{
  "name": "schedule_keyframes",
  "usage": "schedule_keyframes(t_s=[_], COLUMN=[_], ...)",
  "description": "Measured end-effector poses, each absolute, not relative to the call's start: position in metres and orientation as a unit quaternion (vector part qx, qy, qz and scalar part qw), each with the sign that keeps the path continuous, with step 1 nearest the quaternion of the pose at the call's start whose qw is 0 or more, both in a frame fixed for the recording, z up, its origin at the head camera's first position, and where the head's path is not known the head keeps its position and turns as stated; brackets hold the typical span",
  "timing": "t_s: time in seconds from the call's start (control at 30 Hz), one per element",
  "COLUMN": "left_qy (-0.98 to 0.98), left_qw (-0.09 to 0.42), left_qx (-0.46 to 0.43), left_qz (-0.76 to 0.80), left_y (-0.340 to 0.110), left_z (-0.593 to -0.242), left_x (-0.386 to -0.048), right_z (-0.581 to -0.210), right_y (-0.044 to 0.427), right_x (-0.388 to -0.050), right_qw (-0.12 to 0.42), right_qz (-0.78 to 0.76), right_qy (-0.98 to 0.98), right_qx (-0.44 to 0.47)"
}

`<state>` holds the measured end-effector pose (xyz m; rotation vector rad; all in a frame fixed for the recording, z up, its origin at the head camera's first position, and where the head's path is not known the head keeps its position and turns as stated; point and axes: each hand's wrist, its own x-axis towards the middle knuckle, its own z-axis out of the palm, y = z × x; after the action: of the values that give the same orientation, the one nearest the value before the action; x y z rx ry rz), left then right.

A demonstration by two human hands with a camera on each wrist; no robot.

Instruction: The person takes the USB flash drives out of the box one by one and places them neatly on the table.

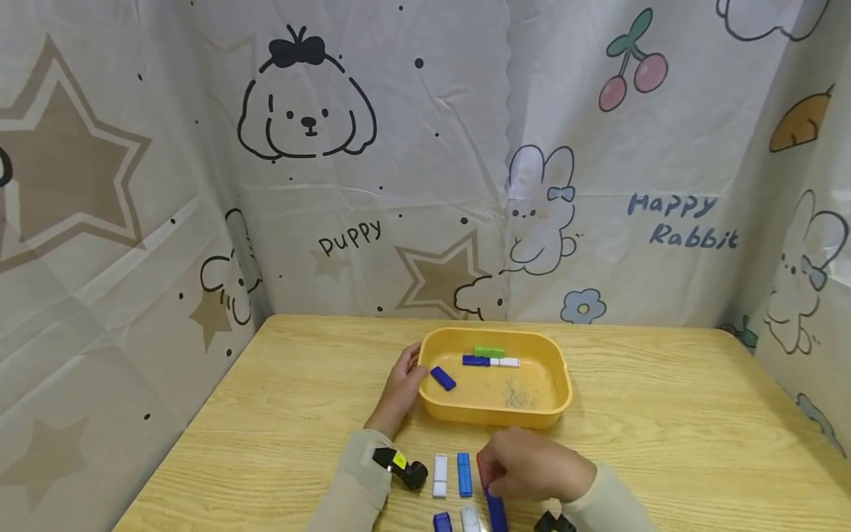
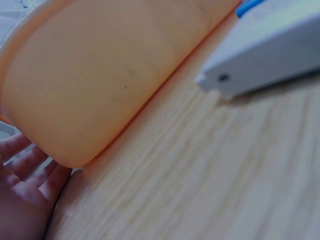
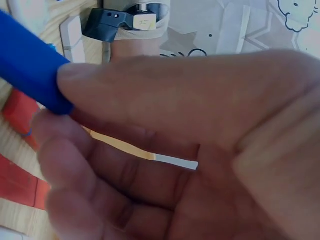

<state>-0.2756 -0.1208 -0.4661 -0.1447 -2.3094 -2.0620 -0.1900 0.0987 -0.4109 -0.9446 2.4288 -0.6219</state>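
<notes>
At the left end of a yellow plastic bin, my left hand holds the rim, thumb over the edge and fingers along the outer wall. The left wrist view shows those fingers against the bin's corner. My right hand, in front of the bin, pinches a dark blue rectangular stick between thumb and forefinger. Red pieces lie beneath, mostly hidden by that hand in the head view. To its left lie a light blue stick and a white stick.
Inside the bin are a green piece, a blue-and-white stick and a dark blue piece. Nearer the front edge lie another white stick and a blue piece. A printed curtain stands behind the wooden table.
</notes>
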Motion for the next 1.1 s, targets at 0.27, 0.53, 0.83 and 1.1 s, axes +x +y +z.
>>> schedule_keyframes(t_s=[0.27, 0.53, 0.83, 1.1], left_qy=[-0.745, -0.741, -0.742, -0.742], left_qw=[0.022, 0.022, 0.025, 0.023], left_qx=[-0.048, -0.061, -0.056, -0.058], left_qz=[-0.665, -0.669, -0.668, -0.668], left_y=[-0.1214, -0.1225, -0.1222, -0.1224], left_z=[-0.4658, -0.4692, -0.47, -0.4693], left_x=[-0.2741, -0.277, -0.2783, -0.2782], right_z=[-0.4158, -0.4196, -0.4203, -0.4208], right_y=[0.0986, 0.099, 0.0986, 0.0987], right_x=[-0.1887, -0.1894, -0.1903, -0.1906], right_qw=[0.24, 0.253, 0.259, 0.261], right_qz=[-0.193, -0.187, -0.187, -0.188], right_qy=[0.887, 0.888, 0.888, 0.887], right_qx=[-0.344, -0.336, -0.331, -0.332])
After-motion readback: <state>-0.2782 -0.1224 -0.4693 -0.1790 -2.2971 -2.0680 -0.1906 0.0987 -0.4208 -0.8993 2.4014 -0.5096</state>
